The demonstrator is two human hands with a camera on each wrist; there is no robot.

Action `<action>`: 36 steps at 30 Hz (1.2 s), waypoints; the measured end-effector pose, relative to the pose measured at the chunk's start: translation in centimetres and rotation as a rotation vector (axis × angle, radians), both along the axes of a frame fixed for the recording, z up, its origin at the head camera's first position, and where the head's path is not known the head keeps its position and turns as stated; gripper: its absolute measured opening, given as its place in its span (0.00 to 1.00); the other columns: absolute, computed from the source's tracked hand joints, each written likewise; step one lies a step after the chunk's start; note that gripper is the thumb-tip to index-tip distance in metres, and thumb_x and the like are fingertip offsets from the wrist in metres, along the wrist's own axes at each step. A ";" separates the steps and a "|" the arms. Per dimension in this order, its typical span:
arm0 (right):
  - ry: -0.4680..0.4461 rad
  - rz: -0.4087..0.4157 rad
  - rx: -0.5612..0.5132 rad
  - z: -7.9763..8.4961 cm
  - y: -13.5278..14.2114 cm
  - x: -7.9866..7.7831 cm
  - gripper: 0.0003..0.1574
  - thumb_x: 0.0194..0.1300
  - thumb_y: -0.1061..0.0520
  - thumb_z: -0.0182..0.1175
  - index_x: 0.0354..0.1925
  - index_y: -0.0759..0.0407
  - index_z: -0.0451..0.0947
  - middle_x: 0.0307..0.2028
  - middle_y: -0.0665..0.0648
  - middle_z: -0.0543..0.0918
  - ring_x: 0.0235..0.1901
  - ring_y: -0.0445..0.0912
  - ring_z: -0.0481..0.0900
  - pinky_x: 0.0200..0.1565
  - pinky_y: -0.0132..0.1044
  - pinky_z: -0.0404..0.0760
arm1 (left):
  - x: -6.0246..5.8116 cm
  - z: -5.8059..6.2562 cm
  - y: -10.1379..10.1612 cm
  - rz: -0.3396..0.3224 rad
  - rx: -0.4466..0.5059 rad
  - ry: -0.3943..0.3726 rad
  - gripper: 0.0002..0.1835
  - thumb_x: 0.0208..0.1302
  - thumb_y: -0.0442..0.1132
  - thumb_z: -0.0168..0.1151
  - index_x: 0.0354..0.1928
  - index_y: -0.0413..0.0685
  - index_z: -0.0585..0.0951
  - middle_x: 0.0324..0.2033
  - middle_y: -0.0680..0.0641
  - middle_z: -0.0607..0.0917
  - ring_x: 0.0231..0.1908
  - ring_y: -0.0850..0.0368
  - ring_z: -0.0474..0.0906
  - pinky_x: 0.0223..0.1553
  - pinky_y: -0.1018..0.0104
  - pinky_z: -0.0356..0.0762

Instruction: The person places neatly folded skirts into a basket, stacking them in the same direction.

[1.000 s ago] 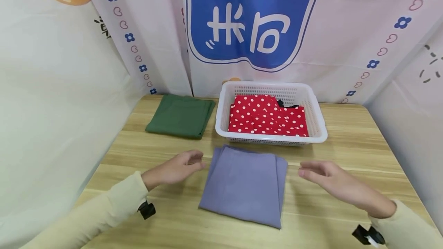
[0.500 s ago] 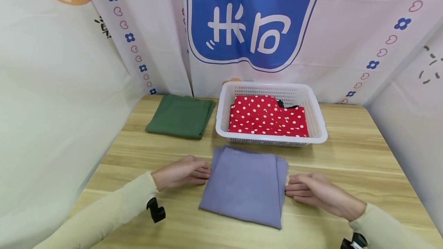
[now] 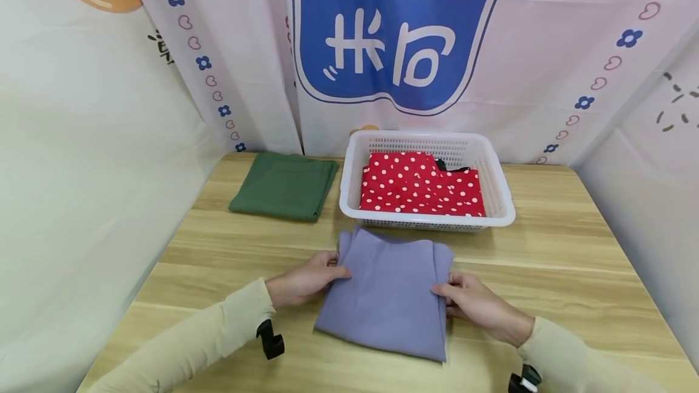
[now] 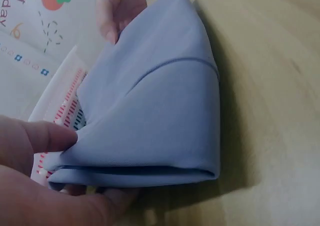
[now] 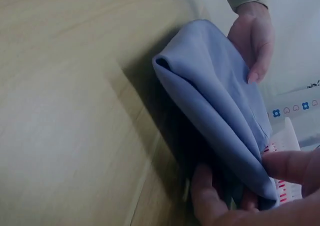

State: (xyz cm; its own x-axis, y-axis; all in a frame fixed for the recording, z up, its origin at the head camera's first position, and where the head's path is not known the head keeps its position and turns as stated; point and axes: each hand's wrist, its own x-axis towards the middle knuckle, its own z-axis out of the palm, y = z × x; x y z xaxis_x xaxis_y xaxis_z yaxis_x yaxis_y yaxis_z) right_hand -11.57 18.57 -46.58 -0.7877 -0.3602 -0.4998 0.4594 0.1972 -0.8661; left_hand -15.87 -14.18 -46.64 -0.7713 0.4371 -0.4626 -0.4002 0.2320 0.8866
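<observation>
A folded grey-purple cloth [image 3: 390, 296] lies in front of me on the wooden table, its layers showing at the side edges. My left hand [image 3: 311, 278] pinches its left edge, thumb on top and fingers underneath. On the opposite side my right hand [image 3: 480, 305] grips the right edge the same way. In the left wrist view the cloth [image 4: 160, 116] bulges at its folded end, above the thumb and fingers. From the right wrist the cloth's edge [image 5: 215, 111] appears raised off the table, with fingers below it.
Behind the cloth stands a white plastic basket [image 3: 428, 219] holding red polka-dot fabric [image 3: 420, 184] and something black. A folded green cloth [image 3: 286, 187] lies to the basket's left. Printed curtains [image 3: 246, 47] hang along the back and sides of the wooden table [image 3: 218, 247].
Both hands have come inward from either side of the grey-purple cloth and taken hold of its edges. Its far part now bends up slightly. The basket and green cloth stay put.
</observation>
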 end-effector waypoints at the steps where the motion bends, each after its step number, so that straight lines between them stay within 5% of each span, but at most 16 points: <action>1: -0.012 -0.003 -0.029 0.0 0.0 0.0 0.29 0.72 0.51 0.52 0.58 0.73 0.62 0.52 0.62 0.77 0.49 0.44 0.80 0.52 0.41 0.83 | 0.1 0.0 0.0 0.007 0.030 -0.006 0.23 0.65 0.35 0.56 0.59 0.32 0.68 0.50 0.41 0.80 0.46 0.59 0.78 0.48 0.65 0.80; 5: -0.063 -0.007 -0.135 0.3 0.3 0.1 0.36 0.74 0.52 0.49 0.67 0.74 0.51 0.56 0.64 0.76 0.52 0.48 0.81 0.55 0.45 0.82 | 0.7 -0.1 -0.1 0.028 0.125 -0.018 0.24 0.67 0.33 0.54 0.62 0.31 0.66 0.51 0.40 0.80 0.47 0.57 0.80 0.50 0.60 0.82; 12: -0.038 0.046 -0.169 1.6 1.4 1.1 0.38 0.73 0.51 0.51 0.69 0.73 0.52 0.52 0.60 0.81 0.51 0.48 0.83 0.52 0.44 0.84 | 2.5 0.5 -0.5 0.061 0.185 -0.040 0.22 0.67 0.33 0.55 0.60 0.31 0.67 0.42 0.45 0.84 0.42 0.58 0.83 0.42 0.62 0.84; 23: 0.075 0.122 -0.272 7.5 2.8 2.7 0.36 0.76 0.55 0.47 0.71 0.72 0.47 0.51 0.56 0.85 0.49 0.46 0.85 0.51 0.42 0.84 | 4.5 6.5 -1.0 -0.002 0.340 0.015 0.26 0.67 0.32 0.57 0.63 0.34 0.60 0.36 0.52 0.87 0.36 0.65 0.84 0.39 0.69 0.84; 29: 0.126 0.069 -0.204 10.0 2.8 1.5 0.41 0.74 0.54 0.49 0.72 0.71 0.44 0.46 0.52 0.87 0.44 0.43 0.86 0.49 0.40 0.85 | 3.6 9.0 -1.1 0.001 0.389 0.079 0.26 0.68 0.31 0.55 0.64 0.38 0.59 0.37 0.51 0.88 0.35 0.65 0.84 0.40 0.69 0.85; 36: 0.144 -0.054 -0.187 10.7 2.5 -2.0 0.35 0.72 0.50 0.55 0.68 0.64 0.55 0.42 0.49 0.84 0.38 0.39 0.84 0.48 0.36 0.85 | 0.2 9.6 -0.8 0.061 0.424 0.111 0.32 0.68 0.29 0.54 0.71 0.48 0.57 0.38 0.51 0.89 0.33 0.65 0.83 0.42 0.66 0.85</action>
